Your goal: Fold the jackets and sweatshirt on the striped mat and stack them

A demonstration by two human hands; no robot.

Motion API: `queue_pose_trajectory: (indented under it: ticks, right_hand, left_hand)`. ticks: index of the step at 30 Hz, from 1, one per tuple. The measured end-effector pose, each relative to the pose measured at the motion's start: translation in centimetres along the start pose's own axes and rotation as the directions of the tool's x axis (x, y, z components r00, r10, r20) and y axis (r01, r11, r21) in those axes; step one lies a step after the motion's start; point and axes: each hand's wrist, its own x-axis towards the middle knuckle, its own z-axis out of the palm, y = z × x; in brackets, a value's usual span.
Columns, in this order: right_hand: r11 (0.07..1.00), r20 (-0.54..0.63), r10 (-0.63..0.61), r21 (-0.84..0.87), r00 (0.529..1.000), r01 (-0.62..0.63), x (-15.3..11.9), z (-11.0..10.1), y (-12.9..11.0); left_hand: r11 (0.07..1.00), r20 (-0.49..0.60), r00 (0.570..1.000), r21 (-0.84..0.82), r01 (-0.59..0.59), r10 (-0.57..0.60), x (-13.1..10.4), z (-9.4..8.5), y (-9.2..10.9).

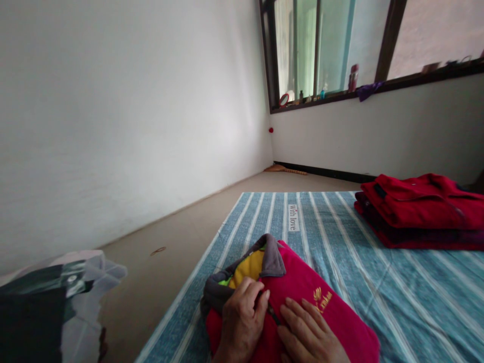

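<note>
A folded pink-red jacket [340, 322] with a grey collar, a yellow inside and a gold emblem on the chest lies in front of me. My left hand [242, 315] is at the front opening just below the collar, its thumb and fingers pinched together on the fabric. Part of a dark zip shows between the two hands. Flat on the jacket's chest, beside the emblem, rests my right hand [308, 330] with its fingers stretched out. The lower part of the jacket runs out of view under my wrists.
Blue-and-white striped cloth [328, 222] covers the surface beneath. A stack of folded red clothes [427, 206] sits at the right. At lower left stands a translucent plastic bag [81, 322] with dark contents. Small items, including a bottle [353, 78], line the windowsill.
</note>
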Motion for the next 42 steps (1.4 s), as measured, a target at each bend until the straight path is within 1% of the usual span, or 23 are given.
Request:
queue_pose_trajectory:
  ticks: [17,22,29,34,39,42]
  right_hand:
    - [1.000,0.021,-0.012,-0.018,1.000,0.013,-0.19,-0.02,0.01]
    - [1.000,-0.004,0.010,-0.007,1.000,-0.010,0.00,-0.05,-0.10]
    - [1.000,0.026,-0.022,-0.019,0.999,0.022,-0.56,0.05,0.11]
    - [1.000,0.023,-0.010,-0.017,1.000,0.011,-0.51,0.07,-0.01]
    - [0.999,0.029,-0.021,-0.031,0.999,0.022,-0.84,0.19,0.10]
    - [0.999,0.034,-0.032,-0.036,0.999,0.034,-0.89,0.19,0.18]
  left_hand:
    - [1.000,-0.016,1.000,-0.001,-0.008,0.008,0.06,0.00,0.04]
    - [1.000,-0.018,1.000,-0.004,-0.008,0.008,0.07,0.00,0.05]
    - [1.000,-0.020,1.000,0.005,-0.012,0.012,0.02,-0.01,0.03]
    - [1.000,-0.004,1.000,0.003,-0.002,0.002,0.06,-0.05,0.04]
    - [1.000,-0.032,0.999,0.006,-0.020,0.020,0.11,-0.03,0.07]
    - [1.000,-0.029,0.999,0.012,-0.025,0.026,0.07,0.00,0.03]
